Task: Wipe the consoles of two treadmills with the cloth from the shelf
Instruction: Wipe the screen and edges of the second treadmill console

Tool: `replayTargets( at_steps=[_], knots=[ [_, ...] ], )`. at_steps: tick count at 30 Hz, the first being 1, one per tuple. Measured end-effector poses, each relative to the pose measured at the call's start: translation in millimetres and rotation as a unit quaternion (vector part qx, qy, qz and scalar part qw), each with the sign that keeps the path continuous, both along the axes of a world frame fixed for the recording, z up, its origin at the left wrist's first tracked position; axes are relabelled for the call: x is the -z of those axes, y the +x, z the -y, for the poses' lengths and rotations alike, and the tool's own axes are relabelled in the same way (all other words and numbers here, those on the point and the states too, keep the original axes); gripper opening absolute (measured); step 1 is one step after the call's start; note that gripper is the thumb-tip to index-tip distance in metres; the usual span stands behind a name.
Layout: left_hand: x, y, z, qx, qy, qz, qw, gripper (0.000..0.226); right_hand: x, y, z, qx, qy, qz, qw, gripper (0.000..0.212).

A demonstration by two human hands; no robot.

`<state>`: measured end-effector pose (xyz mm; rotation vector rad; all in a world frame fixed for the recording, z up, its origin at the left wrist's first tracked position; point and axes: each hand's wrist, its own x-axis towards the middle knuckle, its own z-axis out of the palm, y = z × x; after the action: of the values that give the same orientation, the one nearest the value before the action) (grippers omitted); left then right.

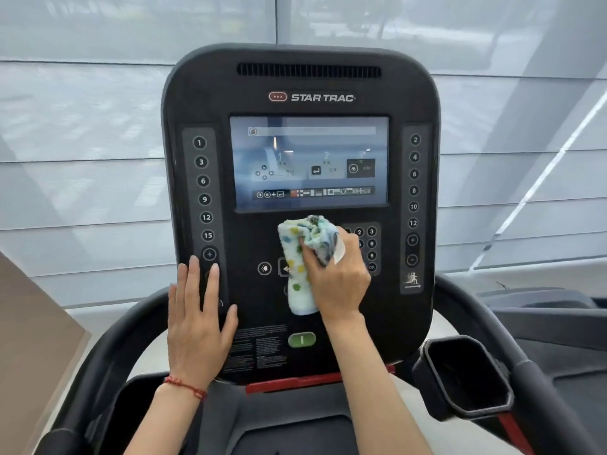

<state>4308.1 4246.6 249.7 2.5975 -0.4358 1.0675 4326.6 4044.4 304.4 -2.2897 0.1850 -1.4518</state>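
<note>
One soft, light cloth (307, 254) is bunched in the right hand (335, 277) against the console (302, 93); it should hold best gripped mid-wad, while the left hand (197, 323) lies spread flat.

One console (300, 93), one screen (308, 162) above the right hand (338, 284). One cloth (302, 257) in it. Two hands counted; one green button (302, 339), one cup holder (466, 376).
</note>
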Motion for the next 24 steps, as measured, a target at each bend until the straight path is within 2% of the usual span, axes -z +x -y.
replayTargets(
  at_steps=[4, 8, 10, 17, 21, 24],
  knots=[
    [5.5, -7.1, 6.0, -0.001, 0.004, 0.01, 1.0, 0.055, 12.3, -24.0, 70.0, 0.101, 0.137, -0.011, 0.985, 0.048],
    [10.1, -9.9, 7.0, 0.005, 0.014, 0.002, 1.0, 0.056, 14.3, -23.8, 60.4, 0.132, 0.185, -0.003, 0.974, 0.047],
    [12.7, -11.3, 3.4, -0.001, 0.011, 0.0, 1.0, 0.056, 17.9, -21.9, 32.6, 0.117, 0.171, 0.009, 0.978, 0.048],
    [24.5, -19.4, -10.8, -0.002, 0.024, -0.02, 1.0, 0.058, 36.5, -19.5, -70.7, -0.051, 0.048, -0.021, 0.997, 0.043],
    [24.3, -20.9, -4.9, -0.005, 0.009, -0.024, 1.0, 0.059, 37.2, -20.1, -50.2, -0.081, -0.001, 0.001, 0.997, 0.045],
    [24.4, -24.5, 1.9, -0.008, 0.001, -0.032, 0.999, 0.06, 43.6, -27.6, -6.4, -0.034, 0.02, -0.004, 0.999, 0.048]
  ],
)
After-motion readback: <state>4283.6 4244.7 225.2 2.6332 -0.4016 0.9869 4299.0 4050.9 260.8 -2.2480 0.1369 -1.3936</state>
